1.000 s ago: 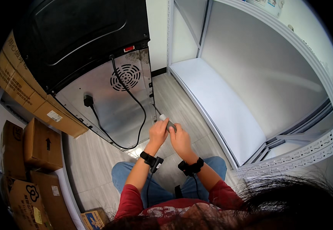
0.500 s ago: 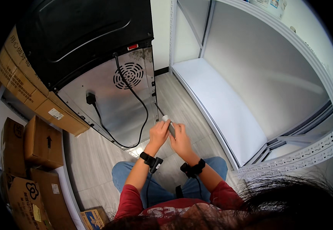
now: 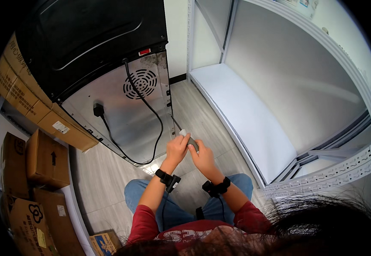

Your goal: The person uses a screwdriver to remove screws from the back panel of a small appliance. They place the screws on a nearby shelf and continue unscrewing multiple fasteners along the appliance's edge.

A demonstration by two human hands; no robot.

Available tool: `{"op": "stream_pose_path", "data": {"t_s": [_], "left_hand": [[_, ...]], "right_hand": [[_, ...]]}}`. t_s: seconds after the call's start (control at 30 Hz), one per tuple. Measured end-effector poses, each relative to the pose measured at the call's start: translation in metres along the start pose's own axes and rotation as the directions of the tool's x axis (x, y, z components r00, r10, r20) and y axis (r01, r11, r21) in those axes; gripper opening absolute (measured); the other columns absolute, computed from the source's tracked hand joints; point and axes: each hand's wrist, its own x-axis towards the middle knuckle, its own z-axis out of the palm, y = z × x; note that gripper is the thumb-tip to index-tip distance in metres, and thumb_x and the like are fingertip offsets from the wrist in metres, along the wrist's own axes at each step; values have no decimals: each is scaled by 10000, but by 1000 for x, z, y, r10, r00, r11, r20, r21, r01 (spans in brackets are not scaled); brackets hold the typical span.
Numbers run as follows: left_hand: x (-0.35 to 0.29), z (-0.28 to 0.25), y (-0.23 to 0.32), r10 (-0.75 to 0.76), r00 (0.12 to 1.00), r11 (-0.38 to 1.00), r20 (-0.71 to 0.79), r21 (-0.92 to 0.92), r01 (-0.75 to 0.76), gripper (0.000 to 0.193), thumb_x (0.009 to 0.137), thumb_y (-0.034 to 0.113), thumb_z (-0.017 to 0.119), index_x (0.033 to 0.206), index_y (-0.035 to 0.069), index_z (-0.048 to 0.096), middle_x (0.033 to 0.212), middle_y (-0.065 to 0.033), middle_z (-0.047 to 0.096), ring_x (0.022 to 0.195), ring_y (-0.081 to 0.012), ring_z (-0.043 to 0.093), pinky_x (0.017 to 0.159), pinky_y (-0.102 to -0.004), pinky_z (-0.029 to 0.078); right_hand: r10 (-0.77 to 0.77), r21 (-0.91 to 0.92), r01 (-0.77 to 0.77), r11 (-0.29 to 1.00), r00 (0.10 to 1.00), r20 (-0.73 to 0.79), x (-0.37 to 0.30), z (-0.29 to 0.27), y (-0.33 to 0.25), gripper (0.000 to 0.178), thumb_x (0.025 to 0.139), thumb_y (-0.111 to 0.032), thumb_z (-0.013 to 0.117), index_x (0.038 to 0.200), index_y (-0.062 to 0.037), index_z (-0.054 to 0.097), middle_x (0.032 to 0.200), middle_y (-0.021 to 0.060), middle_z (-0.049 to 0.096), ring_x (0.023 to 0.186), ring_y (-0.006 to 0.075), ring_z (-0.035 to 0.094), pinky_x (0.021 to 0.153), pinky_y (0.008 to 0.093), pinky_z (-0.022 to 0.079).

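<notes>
1. White shelving rack (image 3: 245,119), right of frame: count 1.
2. Tall black-and-silver appliance (image 3: 108,51), upper left to centre, rear side showing: count 1. Its metal back panel (image 3: 128,128) carries 1 round vent (image 3: 140,84).
3. Cardboard cartons (image 3: 49,160), left side: at least 5 at lower left, more above; overlap prevents an exact count.
4. Black power cable (image 3: 162,123): count 1, looping down the panel, plug end at the panel's left.
5. Hands: count 2, lower centre. Left hand (image 3: 177,148) grasps the front of the tool's handle; right hand (image 3: 202,158) is closed around its rear.
6. Screwdriver (image 3: 183,132), centre of frame: count 1, shaft slanting up-left to the panel's right edge. Whether the tip sits in a screw: cannot tell. Judged step: working a fastener at that edge. Next move likely calls for steady alignment and turning by the right hand.
7. Red switch (image 3: 144,52), above the vent: count 1.
</notes>
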Motion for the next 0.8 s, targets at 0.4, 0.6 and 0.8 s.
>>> {"op": "stream_pose_path", "data": {"t_s": [0.4,0.6,0.8], "left_hand": [[-6,6,3,38,999,999,18,11,-39,374,622,75,615,994,64,587,689,-53,473,617,-218,533,502,-324,436],[-11,10,4,30,999,1000,38,5,-31,394,623,64,611,1017,62,586,695,-55,483,627,-218,541,510,-326,443],[-15,19,-12,-162,985,987,-56,-21,161,584,704,62,623,1255,70,432,692,-102,545,577,-280,542,493,-368,426]], "right_hand": [[-90,-40,93,995,994,63,-5,0,21,353,806,-240,601,1044,-1,497,769,217,597,697,381,590,576,430,450],[-162,-20,164,986,982,101,0,7,29,373,762,-213,632,1031,2,487,881,213,596,799,393,573,665,455,449],[17,-50,-4,999,963,269,8,9,32,363,745,-202,660,1002,-6,496,804,181,596,722,357,583,607,399,450]]}}
